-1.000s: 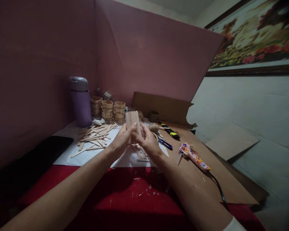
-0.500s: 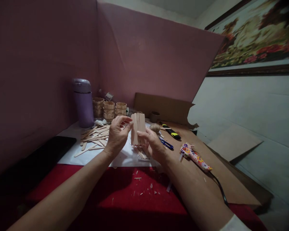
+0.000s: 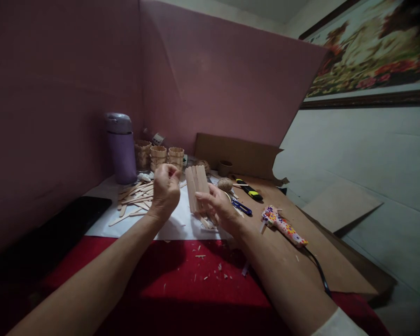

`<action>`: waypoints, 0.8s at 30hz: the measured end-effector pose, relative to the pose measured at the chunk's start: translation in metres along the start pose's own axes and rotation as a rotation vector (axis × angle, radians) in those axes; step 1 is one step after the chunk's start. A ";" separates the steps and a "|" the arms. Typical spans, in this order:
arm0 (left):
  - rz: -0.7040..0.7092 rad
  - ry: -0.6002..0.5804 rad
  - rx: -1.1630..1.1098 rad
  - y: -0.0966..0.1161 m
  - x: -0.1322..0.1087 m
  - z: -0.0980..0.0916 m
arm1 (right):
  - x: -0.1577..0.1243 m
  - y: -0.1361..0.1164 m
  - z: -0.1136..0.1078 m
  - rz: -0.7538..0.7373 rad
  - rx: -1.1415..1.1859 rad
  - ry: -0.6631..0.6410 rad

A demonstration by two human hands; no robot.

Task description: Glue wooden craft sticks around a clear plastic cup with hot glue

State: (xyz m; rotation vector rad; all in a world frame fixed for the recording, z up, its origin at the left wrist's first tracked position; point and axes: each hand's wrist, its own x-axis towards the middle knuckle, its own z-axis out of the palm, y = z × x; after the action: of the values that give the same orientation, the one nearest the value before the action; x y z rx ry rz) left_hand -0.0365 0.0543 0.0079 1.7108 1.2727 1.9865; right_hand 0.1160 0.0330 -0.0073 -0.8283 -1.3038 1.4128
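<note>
My right hand (image 3: 220,205) is closed around a piece made of flat wooden craft sticks (image 3: 197,186) set upright side by side. Its thumb lies across the front of the sticks; whether anything backs them is hidden. To the left, apart from that piece, my left hand (image 3: 166,189) is raised with its fingers curled together in a pinch. What they hold, if anything, cannot be made out. Loose craft sticks (image 3: 135,198) lie in a pile behind and beside my left hand, on white paper (image 3: 101,224). A few stick pieces (image 3: 208,223) rest under the right hand.
At the back stand several stick-covered cups (image 3: 158,157) and a purple bottle (image 3: 122,151). Rightward are a twine ball (image 3: 225,184), blue scissors (image 3: 242,207), a yellow-black cutter (image 3: 250,190) and a flowered glue gun (image 3: 283,226) with a cord. Wood scraps (image 3: 200,255) litter the red cloth.
My left hand has drawn back to the left, away from the stick piece, and its fingers have curled in. The piece has tilted slightly left in my right hand.
</note>
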 end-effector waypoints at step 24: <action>0.339 -0.103 0.665 -0.006 -0.005 0.004 | 0.008 0.009 -0.008 -0.047 -0.142 0.077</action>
State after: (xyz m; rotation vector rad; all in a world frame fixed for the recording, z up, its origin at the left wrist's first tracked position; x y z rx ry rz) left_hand -0.0335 0.0561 0.0000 2.4289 1.8488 1.6962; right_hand 0.1196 0.0440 -0.0161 -0.9320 -1.3678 1.2508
